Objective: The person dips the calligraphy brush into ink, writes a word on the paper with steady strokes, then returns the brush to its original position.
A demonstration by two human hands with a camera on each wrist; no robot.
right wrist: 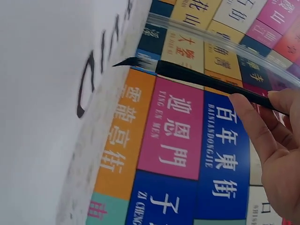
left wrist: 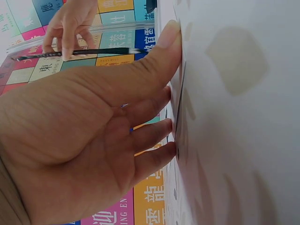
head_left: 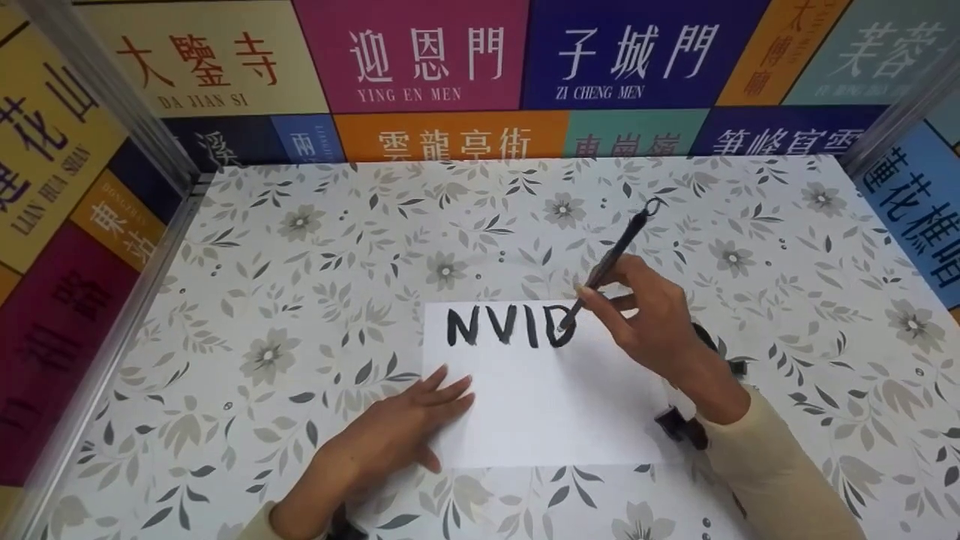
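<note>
My right hand (head_left: 652,319) pinches a slim black writing brush (head_left: 616,251), which slants with its looped end up and away. In the right wrist view its dark, pointed bristles (right wrist: 133,62) look slightly lifted off the paper. Beneath lies a white sheet of paper (head_left: 540,412), with black letters reading NVID (head_left: 495,326) along its top edge. The brush tip hovers over the D. At the sheet's left edge rests my left hand (head_left: 401,424), fingers spread and fingertips touching down. The left wrist view shows its thumb (left wrist: 161,51) and fingertips against the surface.
The sheet lies on a table with a grey floral cover (head_left: 337,262). Colourful panels with Chinese characters (head_left: 427,56) stand behind and at both sides. Dark parts of a wrist device (head_left: 681,427) sit by my right wrist, over the paper's right side.
</note>
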